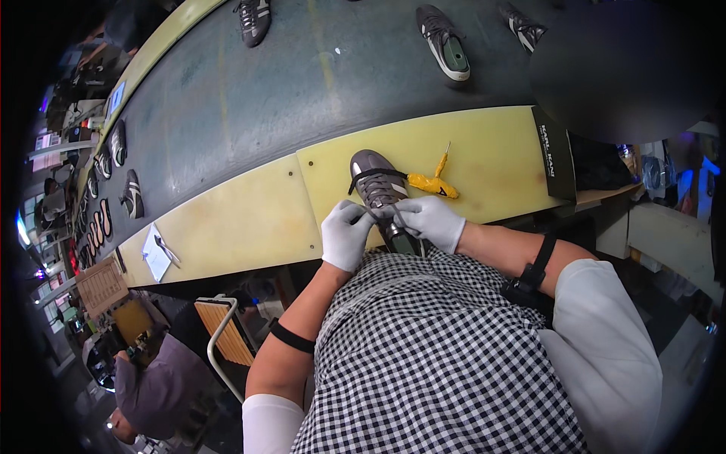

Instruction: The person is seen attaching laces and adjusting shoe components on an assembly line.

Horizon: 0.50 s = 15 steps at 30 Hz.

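Observation:
A grey sneaker [373,163] lies on the yellow board, toe pointing away from me and heel by my apron. A dark band [361,178] runs across its laced front. Both my hands wear white gloves and are at the sneaker's upper lacing. My left hand [345,236] is closed in a pinch on a dark shoelace at the left side. From the right, my right hand [432,222] also pinches a shoelace between thumb and fingers. Just beyond it lies a yellow-wrapped tool [432,185] with a thin pointed metal tip.
Past the yellow board [249,219] runs a wide dark conveyor belt [272,98] carrying several sneakers [445,45]. A black box [554,155] stands at the board's right end. Paper with scissors [159,253] lies at left. Another person [170,386] is at lower left.

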Motion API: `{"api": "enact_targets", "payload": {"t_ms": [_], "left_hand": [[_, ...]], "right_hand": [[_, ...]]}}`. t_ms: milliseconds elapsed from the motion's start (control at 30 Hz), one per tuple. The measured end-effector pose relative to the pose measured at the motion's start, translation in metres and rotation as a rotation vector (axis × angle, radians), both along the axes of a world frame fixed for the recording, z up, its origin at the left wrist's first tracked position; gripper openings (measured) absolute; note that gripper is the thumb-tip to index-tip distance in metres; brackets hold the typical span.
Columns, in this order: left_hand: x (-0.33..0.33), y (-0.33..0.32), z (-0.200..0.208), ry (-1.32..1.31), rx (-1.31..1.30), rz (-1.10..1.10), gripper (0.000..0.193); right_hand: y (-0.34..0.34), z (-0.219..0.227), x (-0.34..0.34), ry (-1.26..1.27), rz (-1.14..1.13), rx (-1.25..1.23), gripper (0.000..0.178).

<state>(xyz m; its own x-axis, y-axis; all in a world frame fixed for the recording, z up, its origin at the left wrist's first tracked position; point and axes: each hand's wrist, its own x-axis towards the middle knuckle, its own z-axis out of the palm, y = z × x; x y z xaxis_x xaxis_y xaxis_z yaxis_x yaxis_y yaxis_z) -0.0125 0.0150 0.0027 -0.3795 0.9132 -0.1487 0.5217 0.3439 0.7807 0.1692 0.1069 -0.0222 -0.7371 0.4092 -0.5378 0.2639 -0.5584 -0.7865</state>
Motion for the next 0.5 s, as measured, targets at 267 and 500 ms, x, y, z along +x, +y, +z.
{"api": "enact_targets", "payload": {"t_ms": [267,500], "left_hand": [[0.007,0.004,0.012,-0.067,-0.224,-0.105,0.029],[0.000,0.019,0.014,-0.722,-0.607,0.041,0.019]], "right_hand": [[-0.005,0.023,-0.020,-0.268,0.394,0.893,0.023],[-0.004,-0.012,-0.010,0.040,0.184,1.033,0.018]]}}
